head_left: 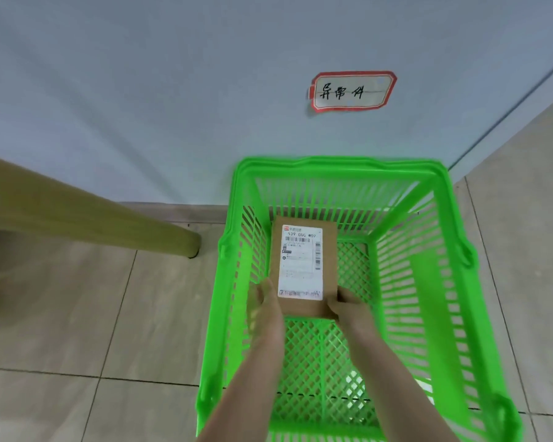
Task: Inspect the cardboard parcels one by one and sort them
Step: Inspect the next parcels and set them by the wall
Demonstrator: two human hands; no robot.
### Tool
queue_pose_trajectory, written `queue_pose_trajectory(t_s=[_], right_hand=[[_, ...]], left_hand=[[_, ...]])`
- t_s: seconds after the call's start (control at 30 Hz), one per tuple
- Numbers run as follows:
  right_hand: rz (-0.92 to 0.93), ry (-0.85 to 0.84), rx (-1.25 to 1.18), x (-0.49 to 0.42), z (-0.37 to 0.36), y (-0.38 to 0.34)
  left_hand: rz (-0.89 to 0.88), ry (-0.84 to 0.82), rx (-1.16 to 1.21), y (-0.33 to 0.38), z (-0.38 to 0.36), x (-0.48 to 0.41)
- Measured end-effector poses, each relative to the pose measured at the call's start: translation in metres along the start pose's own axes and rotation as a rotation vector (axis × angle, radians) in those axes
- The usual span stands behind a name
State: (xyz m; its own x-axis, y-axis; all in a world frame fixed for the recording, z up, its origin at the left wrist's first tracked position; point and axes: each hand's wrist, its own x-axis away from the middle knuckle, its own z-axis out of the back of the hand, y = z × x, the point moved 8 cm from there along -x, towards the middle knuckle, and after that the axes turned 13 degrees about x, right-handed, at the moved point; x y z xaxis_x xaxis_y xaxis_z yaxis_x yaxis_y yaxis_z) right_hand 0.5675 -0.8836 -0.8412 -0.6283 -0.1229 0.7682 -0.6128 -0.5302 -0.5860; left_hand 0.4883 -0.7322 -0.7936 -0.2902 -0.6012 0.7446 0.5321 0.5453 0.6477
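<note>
Wooden table leg [109, 218] standing on tiled floor [77, 314], near pale wall [141, 90].

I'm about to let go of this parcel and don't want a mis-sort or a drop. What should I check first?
1. The cardboard parcel is inside the green basket walls: ok.
2. The left hand and right hand hold its near end: ok.
3. The shipping label faces up: ok.
4. Parcel resting on the basket floor: cannot tell.
5. Visible floor free of other parcels: ok.
6. The handwritten wall sign suits this parcel: cannot tell.
</note>
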Motion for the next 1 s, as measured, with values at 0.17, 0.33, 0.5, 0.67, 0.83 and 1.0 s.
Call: queue_pose_trajectory(t_s=[0.17,0.33,0.5,0.67,0.83,1.0], right_hand=[[-0.053,0.003,0.030,0.006,-0.011,-0.008],[-0.127,-0.021,-0.049,0.027,-0.005,-0.027],[-0.166,0.027,-0.036,0.062,0.014,-0.045],[-0.167,-0.002,-0.103,0.139,0.034,-0.072],[-0.141,-0.022,-0.191,0.233,0.066,-0.123],[-0.054,-0.045,-0.368,0.359,0.084,-0.187]], left_hand=[[0.029,-0.080,-0.059,0.001,-0.010,-0.004],[0.060,-0.091,-0.065,0.024,-0.012,0.006],[0.076,-0.075,-0.070,0.033,0.002,0.043],[0.051,-0.088,0.000,0.063,0.022,0.108],[0.012,-0.129,0.087,0.139,0.040,0.197],[-0.013,-0.179,0.139,0.213,0.078,0.300]])
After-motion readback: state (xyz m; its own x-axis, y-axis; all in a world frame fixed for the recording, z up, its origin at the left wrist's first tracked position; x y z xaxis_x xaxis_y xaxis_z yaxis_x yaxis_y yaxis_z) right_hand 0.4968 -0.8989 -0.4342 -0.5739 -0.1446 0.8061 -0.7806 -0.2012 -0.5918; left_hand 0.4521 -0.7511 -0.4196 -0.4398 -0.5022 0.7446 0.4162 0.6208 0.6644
